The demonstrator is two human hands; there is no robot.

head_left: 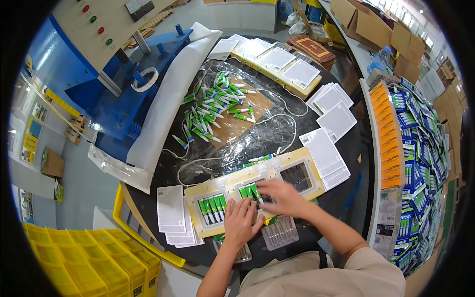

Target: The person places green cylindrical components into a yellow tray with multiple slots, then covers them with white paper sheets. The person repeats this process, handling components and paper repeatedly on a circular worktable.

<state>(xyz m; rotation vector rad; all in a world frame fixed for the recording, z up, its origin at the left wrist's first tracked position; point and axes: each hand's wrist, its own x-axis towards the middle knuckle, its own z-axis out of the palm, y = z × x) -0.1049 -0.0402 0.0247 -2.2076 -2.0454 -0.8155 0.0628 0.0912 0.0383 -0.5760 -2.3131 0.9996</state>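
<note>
A cream frame [206, 228] with three windows lies in front of me. Its left window holds a row of small green tubes with white caps [212, 208]. More green tubes [246, 191] lie in the middle window, while a dark, clear-plastic insert [295, 175] shows in the right one. My left hand [239, 222] rests at the near edge of the middle window, fingers stretched and touching the tube caps. From the right, my right hand [283, 197] reaches over that window. Its fingertips close at the end of a green tube; its other fingers are partly blurred.
Loose tubes [217, 106] are heaped on cardboard and clear film beyond the frame. Printed white cards [324, 153] lie at both sides. A second frame [301, 89] holds cards at the back. Clear blister trays [279, 232] lie nearest me. A blue press [106, 106] stands left; packaged tubes [418, 183] fill a box right.
</note>
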